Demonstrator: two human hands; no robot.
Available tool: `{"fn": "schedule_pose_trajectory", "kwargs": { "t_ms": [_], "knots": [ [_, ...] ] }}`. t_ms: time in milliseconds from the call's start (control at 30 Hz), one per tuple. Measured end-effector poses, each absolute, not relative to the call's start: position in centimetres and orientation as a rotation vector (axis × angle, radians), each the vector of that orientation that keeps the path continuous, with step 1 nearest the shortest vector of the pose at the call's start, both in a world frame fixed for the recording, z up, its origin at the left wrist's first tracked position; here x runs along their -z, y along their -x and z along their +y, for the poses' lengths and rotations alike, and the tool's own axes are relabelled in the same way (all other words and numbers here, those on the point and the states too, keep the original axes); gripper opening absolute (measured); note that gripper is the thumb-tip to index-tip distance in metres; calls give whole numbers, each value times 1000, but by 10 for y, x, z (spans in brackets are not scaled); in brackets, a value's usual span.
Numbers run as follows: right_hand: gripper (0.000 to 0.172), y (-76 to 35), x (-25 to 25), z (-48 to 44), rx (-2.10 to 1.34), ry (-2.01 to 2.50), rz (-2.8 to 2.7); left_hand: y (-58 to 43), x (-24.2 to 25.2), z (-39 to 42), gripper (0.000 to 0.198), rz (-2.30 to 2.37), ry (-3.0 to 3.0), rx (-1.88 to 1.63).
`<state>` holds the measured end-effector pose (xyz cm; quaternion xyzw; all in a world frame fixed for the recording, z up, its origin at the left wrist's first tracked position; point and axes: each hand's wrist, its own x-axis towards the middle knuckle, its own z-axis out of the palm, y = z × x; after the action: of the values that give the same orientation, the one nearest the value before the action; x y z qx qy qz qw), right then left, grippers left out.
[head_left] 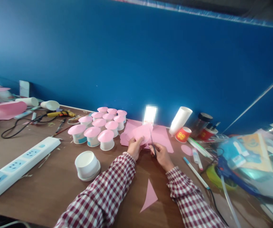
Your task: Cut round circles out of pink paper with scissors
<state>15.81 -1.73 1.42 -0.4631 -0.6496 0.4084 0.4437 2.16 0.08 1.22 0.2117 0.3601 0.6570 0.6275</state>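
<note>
My left hand [135,147] pinches a piece of pink paper [142,131] near its lower edge. In my right hand [160,154] is a pair of scissors [151,139], its blades at the right side of that piece. Beneath both hands lie larger pink paper sheets [164,136]. A cut-off pink paper scrap [149,197] rests on the table between my forearms. Left of my hands stand several white paper cups with pink paper discs on top [106,136].
An upturned white paper bowl [87,163] sits near my left forearm. A power strip [24,164] lies farther left. On the right are stacked white cups [181,119], a red cup [183,134], a corded white pen-like tool [195,172] and a plastic bag [252,161].
</note>
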Motion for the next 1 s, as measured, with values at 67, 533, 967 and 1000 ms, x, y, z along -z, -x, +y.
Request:
{"fn": "schedule_pose_trajectory", "kwargs": {
  "t_ms": [67, 533, 967, 1000],
  "knots": [
    [39, -158, -14, -17, -1007, 1142, -1616, -22, -12, 1, 31, 817, -488, -1505],
    [38, -158, -10, -16, -1073, 1119, -1585, -22, -15, 0, 29, 913, -454, -1508],
    [33, -159, -7, -15, -1095, 1121, -1558, -21, -12, -1, 30, 846, -541, -1448],
    [33, -159, -8, -16, -1100, 1121, -1555, -21, -11, 0, 31, 844, -540, -1449]
  ]
}}
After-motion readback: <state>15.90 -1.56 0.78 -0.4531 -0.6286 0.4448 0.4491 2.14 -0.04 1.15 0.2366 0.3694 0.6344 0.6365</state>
